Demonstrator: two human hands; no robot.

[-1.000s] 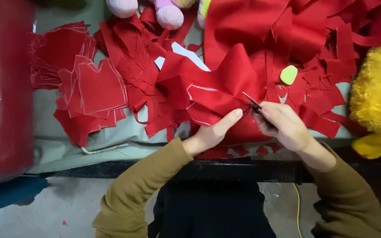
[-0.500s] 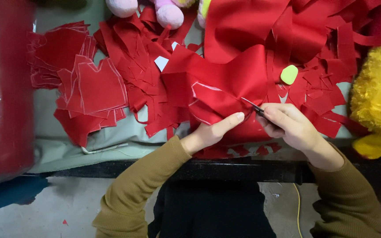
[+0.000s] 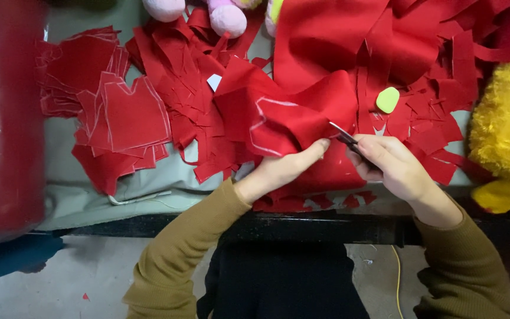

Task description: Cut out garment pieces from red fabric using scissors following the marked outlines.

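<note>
My left hand (image 3: 283, 168) pinches a piece of red fabric (image 3: 293, 118) marked with white chalk lines, holding it bunched up above the table edge. My right hand (image 3: 388, 165) grips a pair of dark scissors (image 3: 343, 134), whose blades point left into the fabric's edge just beside my left fingertips. Both sleeves are olive brown. A small pale green chalk (image 3: 388, 100) lies on the red scraps just above my right hand.
A stack of cut red pieces with chalk outlines (image 3: 122, 112) lies at the left on a grey cloth (image 3: 78, 195). Red scraps cover the table's middle. A yellow plush toy (image 3: 506, 130) sits at right, pink plush shapes (image 3: 226, 18) at the top, a red roll (image 3: 4, 118) far left.
The red fabric has been pulled and bunched leftward under my left hand. The scissors have moved a little further along the fabric's edge.
</note>
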